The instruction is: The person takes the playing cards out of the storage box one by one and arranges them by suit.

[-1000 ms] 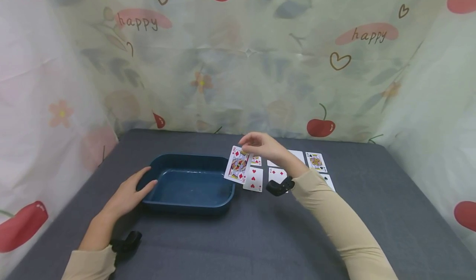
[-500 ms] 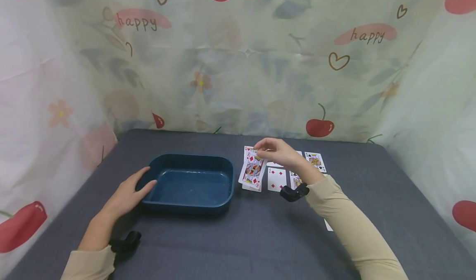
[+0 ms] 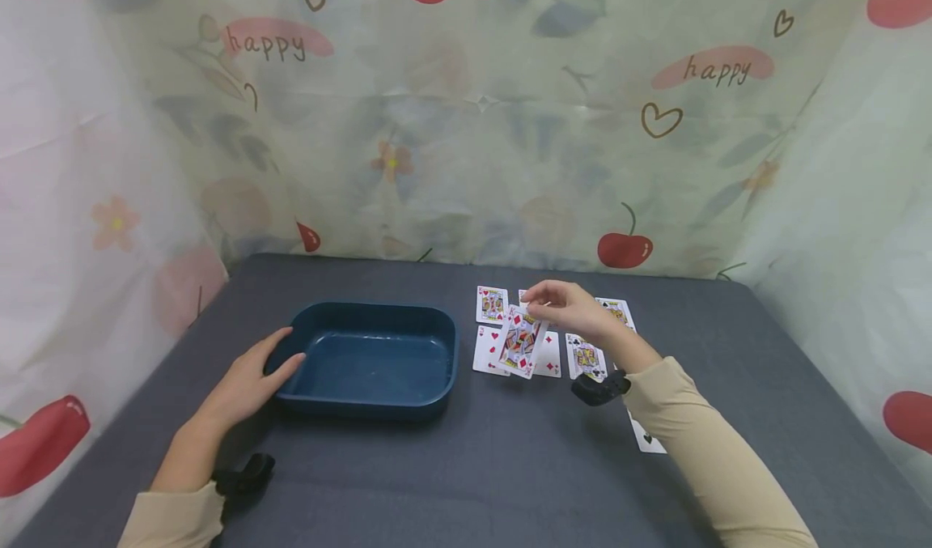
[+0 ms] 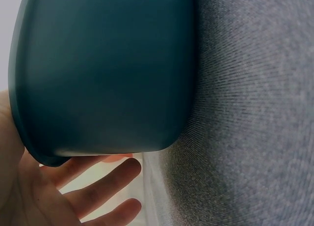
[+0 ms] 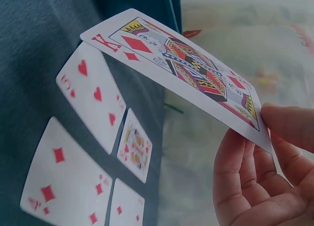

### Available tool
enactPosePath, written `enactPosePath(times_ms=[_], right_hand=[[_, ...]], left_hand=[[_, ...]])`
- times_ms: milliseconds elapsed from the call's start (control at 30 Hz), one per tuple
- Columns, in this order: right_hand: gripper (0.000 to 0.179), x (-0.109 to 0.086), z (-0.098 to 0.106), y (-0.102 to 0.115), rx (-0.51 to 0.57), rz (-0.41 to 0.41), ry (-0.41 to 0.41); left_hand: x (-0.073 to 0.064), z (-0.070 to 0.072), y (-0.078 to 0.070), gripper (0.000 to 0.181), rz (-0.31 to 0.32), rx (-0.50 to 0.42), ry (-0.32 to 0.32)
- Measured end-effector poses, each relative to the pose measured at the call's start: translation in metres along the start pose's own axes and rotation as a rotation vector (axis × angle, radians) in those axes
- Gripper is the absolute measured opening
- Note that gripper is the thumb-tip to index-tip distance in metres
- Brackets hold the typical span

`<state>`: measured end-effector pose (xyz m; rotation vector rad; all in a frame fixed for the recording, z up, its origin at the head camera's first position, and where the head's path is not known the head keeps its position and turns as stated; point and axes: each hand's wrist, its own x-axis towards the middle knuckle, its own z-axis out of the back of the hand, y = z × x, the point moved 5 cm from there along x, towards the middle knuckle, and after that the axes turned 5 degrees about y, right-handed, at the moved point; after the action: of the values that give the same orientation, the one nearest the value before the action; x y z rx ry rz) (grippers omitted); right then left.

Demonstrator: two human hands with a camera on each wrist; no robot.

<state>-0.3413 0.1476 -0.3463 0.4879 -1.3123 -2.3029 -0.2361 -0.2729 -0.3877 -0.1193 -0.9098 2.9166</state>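
In the head view my left hand (image 3: 251, 378) holds the left end of a dark blue tray (image 3: 364, 400), thumb over its rim and fingers outside the wall. The left wrist view shows the fingers (image 4: 105, 189) spread beyond the corner. My right hand (image 3: 575, 309) pinches the king of diamonds (image 3: 520, 341) by one end, face up and tilted in the air. This card hangs over the heart card (image 3: 485, 350) and the diamond card (image 3: 551, 359), hiding part of each. Just behind lies the king of hearts (image 3: 492, 305). Another diamond card (image 5: 128, 206) shows partly in the right wrist view.
Right of these lie the king of clubs (image 3: 586, 359), a king (image 3: 615, 312) partly behind my right hand, and a spade card (image 3: 646, 435) partly under the sleeve. The grey tablecloth (image 3: 408, 483) meets a patterned curtain (image 3: 437, 208) at the back.
My right hand has carried the king of diamonds rightward, from the tray's right edge past the king of hearts to above the front cards. My left hand stays on the tray.
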Motion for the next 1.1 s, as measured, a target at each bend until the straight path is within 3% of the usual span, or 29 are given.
enactPosePath(times_ms=[267, 533, 700, 1100], right_hand=[[0.03, -0.01, 0.004, -0.013, -0.047, -0.026, -0.015], [0.032, -0.02, 0.004, -0.029, -0.029, -0.07, -0.001], [0.034, -0.025, 0.002, -0.038, -0.03, -0.098, 0.035], [0.031, -0.025, -0.01, -0.059, 0.019, -0.055, 0.167]], left_hand=[[0.0, 0.0, 0.001, 0.072, 0.003, 0.001, 0.0], [0.0, -0.001, 0.003, 0.072, 0.003, 0.006, 0.0], [0.0, 0.0, 0.003, 0.072, -0.002, 0.003, -0.001], [-0.001, -0.001, 0.001, 0.072, 0.0, 0.001, 0.003]])
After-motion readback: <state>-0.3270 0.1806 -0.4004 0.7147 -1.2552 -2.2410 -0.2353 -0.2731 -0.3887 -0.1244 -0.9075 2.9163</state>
